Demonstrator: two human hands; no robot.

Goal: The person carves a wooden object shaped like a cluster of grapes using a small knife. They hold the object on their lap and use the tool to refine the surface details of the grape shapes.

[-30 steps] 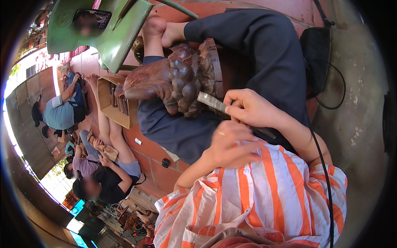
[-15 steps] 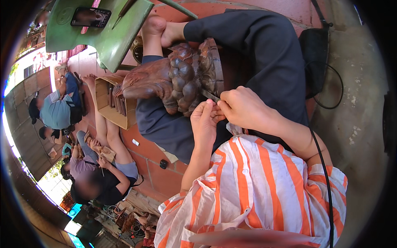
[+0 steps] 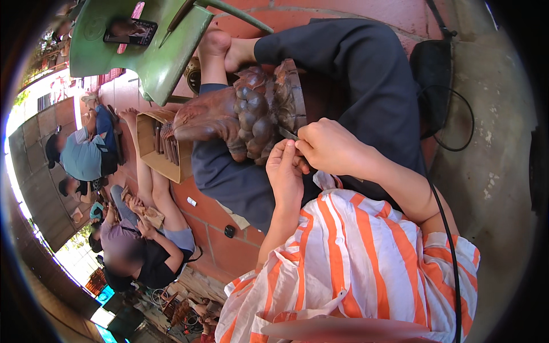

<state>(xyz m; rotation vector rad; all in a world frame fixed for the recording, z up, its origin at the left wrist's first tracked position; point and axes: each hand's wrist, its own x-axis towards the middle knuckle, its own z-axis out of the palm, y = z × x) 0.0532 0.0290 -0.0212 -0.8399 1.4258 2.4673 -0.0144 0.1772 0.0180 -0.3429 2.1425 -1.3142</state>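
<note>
Passage lies over the tiled floor [image 3: 233,254] left of the left forearm [image 3: 278,226] (a small black object [image 3: 229,231] intrudes); the wooden carving [image 3: 253,114] blocks the way ahead.

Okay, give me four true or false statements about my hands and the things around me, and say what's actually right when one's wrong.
1. The right hand holds a slim tool at the carved wood piece. True.
2. The phone lies on the floor. False: it lies on the green chair.
3. The cardboard box contains several slim brown items. True.
4. The left hand is reaching into the cardboard box. False: its fingertips are close beside those of the right hand.
</note>
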